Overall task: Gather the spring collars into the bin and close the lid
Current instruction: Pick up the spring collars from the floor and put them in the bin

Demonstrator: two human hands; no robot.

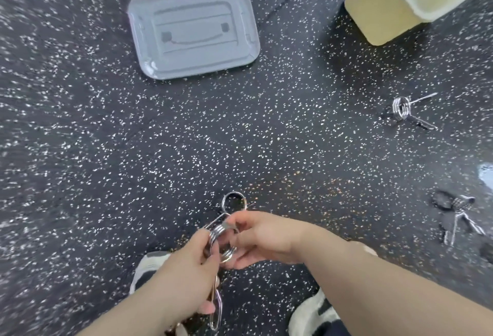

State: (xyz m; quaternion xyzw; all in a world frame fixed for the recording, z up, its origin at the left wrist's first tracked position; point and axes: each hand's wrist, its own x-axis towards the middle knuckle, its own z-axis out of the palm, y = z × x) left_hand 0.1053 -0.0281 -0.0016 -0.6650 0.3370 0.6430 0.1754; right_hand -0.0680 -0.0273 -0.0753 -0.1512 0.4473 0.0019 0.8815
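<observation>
Both hands meet low in the middle of the view over a cluster of spring collars (222, 239): the left hand (186, 277) is closed around the coil from the left, with a wire handle loop hanging out below its fingers, and the right hand (261, 239) pinches the same coils from the right, a second ring sticking up just above its fingertips. Two shoes (148, 269) show under the forearms on the speckled black floor (186, 135). To the right, well apart from the hands, lie two more collars, one near (460, 210) and one farther (402, 108). Beyond, the grey lid (193, 30) lies flat on the floor, and the pale yellow bin (386, 7) stands open at the upper right.
</observation>
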